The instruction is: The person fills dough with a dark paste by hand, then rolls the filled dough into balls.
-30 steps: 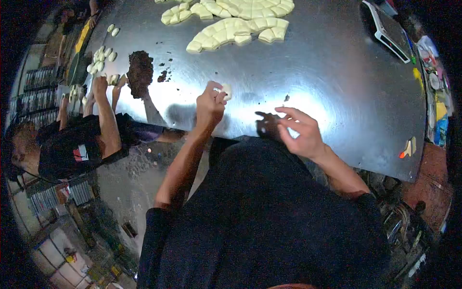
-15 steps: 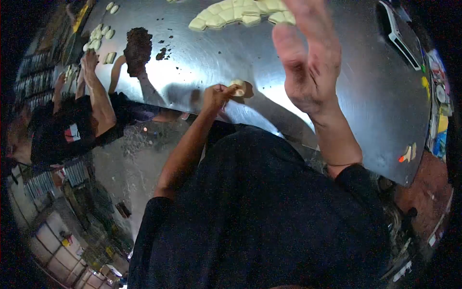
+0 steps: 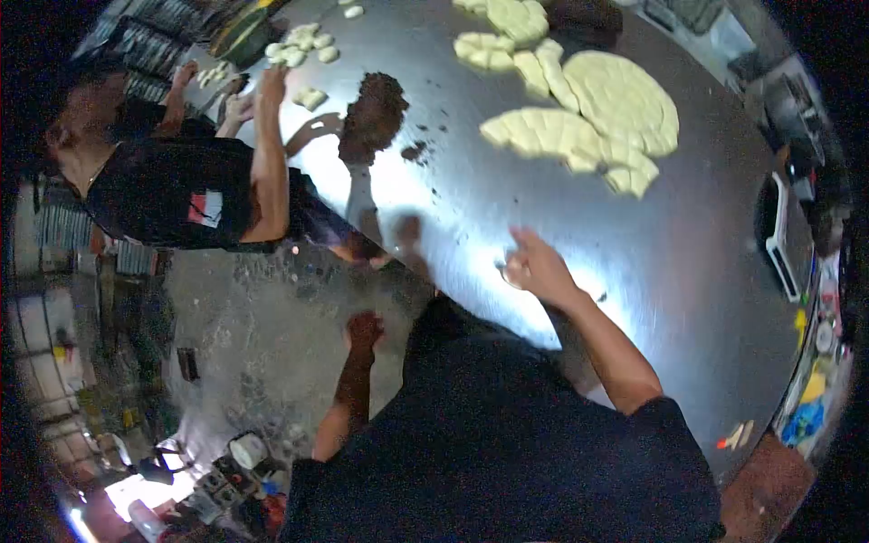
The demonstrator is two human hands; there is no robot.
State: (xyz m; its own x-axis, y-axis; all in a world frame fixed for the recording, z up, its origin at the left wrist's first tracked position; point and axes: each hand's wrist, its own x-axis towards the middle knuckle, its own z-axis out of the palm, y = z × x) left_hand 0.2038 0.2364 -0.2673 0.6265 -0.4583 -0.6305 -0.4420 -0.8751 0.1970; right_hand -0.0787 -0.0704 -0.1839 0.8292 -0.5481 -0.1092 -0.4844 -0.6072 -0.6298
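My right hand (image 3: 540, 270) is over the shiny metal table (image 3: 670, 271) near its front edge. Its fingers are curled and one points forward; something small and pale shows at them, too unclear to name. Off the table, above the floor, hangs my left hand (image 3: 365, 331), dark and blurred, its fingers unreadable. Beyond my right hand lie a long strip of scored pale dough (image 3: 543, 132) and a large round scored sheet of dough (image 3: 625, 101). A dark brown mass (image 3: 373, 118) sits on the table further left.
At the left a co-worker (image 3: 163, 195) reaches over the table beside small dough balls (image 3: 303, 43). More dough (image 3: 518, 18) is at the far side. A white-edged object (image 3: 784, 240) stands at the right edge, and small sticks (image 3: 738, 434) lie at the near right corner.
The view has swung right, showing more dough. My left hand has left the table and the round dough piece it touched. My right hand has dropped from its raised, spread pose towards the table.
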